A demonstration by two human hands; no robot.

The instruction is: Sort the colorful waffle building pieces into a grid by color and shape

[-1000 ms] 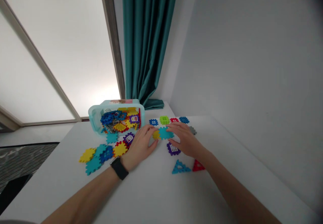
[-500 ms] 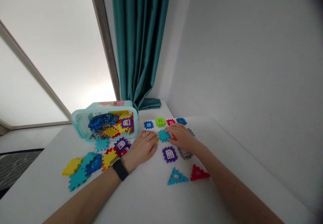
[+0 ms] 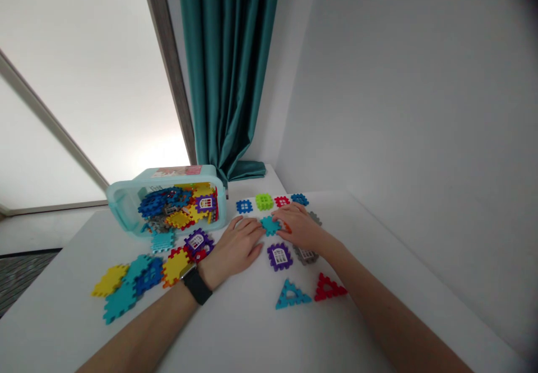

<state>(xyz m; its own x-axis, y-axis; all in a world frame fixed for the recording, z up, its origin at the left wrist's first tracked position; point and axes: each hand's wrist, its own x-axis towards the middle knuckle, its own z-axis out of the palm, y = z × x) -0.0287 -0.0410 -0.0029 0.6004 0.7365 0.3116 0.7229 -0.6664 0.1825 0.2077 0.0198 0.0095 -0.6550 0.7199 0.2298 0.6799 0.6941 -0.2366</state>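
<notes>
A turquoise toothed building tile lies flat on the table between my hands. My right hand grips its right edge, fingertips above and thumb below. Part of an orange tile shows under that hand. From the other side, my left hand lies low and rather flat, fingertips at the turquoise tile's left edge; anything under them is hidden. Close by are a purple window tile and a grey window tile, partly covered by my right hand.
Blue, green, red and dark blue tiles line the back. Blue and red triangles lie in front. A tipped bin holds many tiles; more, including a yellow tile, lie at left.
The view has shifted slightly, so things sit a little further left. The bit of yellow at my left fingertips no longer shows. Both hands stay close to the turquoise tile.
</notes>
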